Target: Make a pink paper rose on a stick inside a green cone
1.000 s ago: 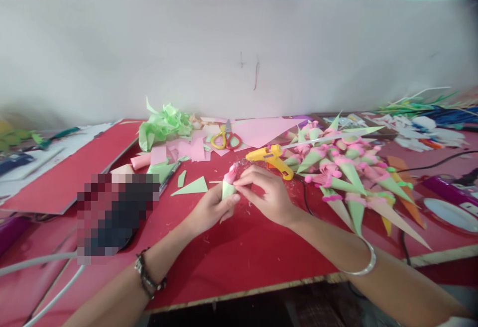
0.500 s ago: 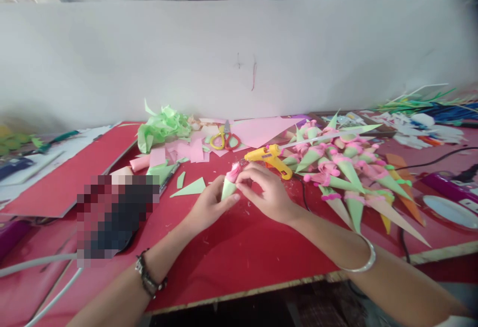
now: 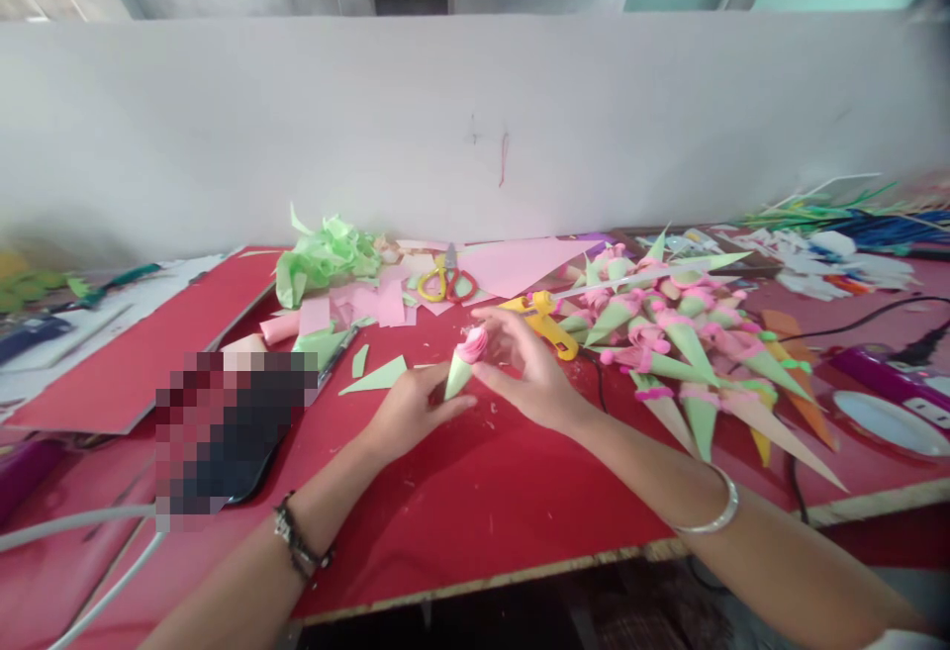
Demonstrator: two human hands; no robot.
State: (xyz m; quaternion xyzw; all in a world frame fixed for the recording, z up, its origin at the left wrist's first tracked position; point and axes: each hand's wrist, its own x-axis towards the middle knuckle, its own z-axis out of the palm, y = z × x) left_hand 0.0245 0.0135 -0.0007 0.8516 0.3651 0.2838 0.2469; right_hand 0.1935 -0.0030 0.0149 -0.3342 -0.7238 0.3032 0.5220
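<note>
My left hand [image 3: 407, 412] grips a small green paper cone with a pink rolled top [image 3: 463, 365] and holds it upright over the red table [image 3: 482, 511]. My right hand [image 3: 528, 373] is just right of the cone, its fingers spread, with the fingertips at the pink top. A yellow glue gun [image 3: 543, 322] lies right behind my right hand. A heap of finished green and pink cones [image 3: 683, 343] lies to the right of it.
Yellow and red scissors [image 3: 443, 280], pink paper sheets [image 3: 512, 262] and crumpled green paper [image 3: 327, 252] lie at the back. A green triangle cut-out [image 3: 380, 375] lies left of my hands. A blurred dark object [image 3: 230, 432] sits at the left. Cables run at the right.
My right hand's fingers have opened and lifted from pinching the pink top. The cone has tilted slightly to the right in my left hand.
</note>
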